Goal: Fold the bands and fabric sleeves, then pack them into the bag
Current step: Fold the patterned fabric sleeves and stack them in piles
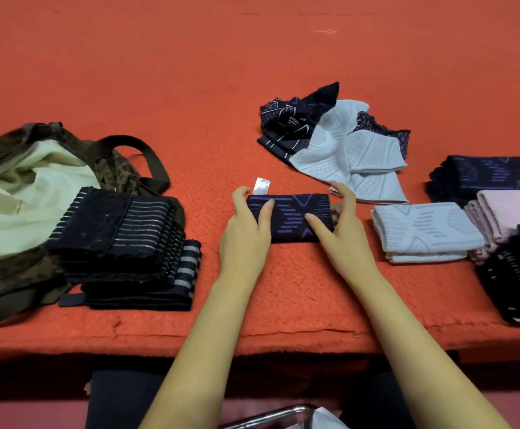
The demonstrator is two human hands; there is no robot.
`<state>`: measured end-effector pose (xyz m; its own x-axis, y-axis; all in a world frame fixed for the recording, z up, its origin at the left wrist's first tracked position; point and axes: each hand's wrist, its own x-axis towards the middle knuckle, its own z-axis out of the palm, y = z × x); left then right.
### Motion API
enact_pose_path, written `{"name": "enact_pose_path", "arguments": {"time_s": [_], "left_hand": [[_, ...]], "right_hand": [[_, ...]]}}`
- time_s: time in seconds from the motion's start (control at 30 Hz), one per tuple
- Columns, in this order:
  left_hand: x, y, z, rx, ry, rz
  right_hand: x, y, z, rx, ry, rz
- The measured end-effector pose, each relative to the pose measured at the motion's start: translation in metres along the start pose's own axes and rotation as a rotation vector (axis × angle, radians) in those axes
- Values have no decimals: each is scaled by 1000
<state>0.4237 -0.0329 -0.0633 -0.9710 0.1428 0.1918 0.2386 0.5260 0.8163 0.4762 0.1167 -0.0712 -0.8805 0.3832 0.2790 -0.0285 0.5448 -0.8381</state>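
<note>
A folded navy sleeve with purple pattern (289, 216) lies in front of me on the orange cloth, a white tag sticking out at its far left corner. My left hand (248, 230) grips its left end, thumb on top. My right hand (340, 226) holds its right end, index finger pressing on top. Left of it a stack of folded dark striped bands (128, 243) rests against the open camouflage bag (20, 187) with pale lining. An unfolded heap of navy and white sleeves (336, 140) lies behind.
Folded stacks stand at the right: white (426, 230), navy (494, 174), pink (506, 212) and dark bands (518, 283). The table's front edge (252, 342) runs close to me. A metal bar (277, 416) shows below.
</note>
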Motion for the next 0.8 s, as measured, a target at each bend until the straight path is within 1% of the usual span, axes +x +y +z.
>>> {"name": "enact_pose_path", "arguments": {"time_s": [0.07, 0.13, 0.23, 0.33, 0.4, 0.5, 0.67, 0.73, 0.8], "left_hand": [[-4, -3, -2, -47, -56, 121], [-5, -7, -2, 22, -105, 195], [-2, -10, 3, 60, -95, 144], [-1, -10, 5, 76, -63, 119], [-1, -10, 6, 105, -57, 115], [-2, -10, 7, 162, -23, 116], [-6, -7, 6, 339, 50, 119], [-7, -8, 9, 416, 78, 109], [-7, -9, 11, 483, 108, 110]], "right_hand": [[3, 0, 1, -38, 14, 13], [7, -1, 4, -72, 11, 30], [9, 1, 8, -117, 7, 46], [7, 1, 7, -84, 15, 17], [6, 3, 6, -110, 5, -9], [7, 3, 9, -234, -5, -4], [5, 0, 11, -466, 77, 2], [5, -2, 12, -555, 59, 54], [6, -3, 11, -594, 15, 92]]}}
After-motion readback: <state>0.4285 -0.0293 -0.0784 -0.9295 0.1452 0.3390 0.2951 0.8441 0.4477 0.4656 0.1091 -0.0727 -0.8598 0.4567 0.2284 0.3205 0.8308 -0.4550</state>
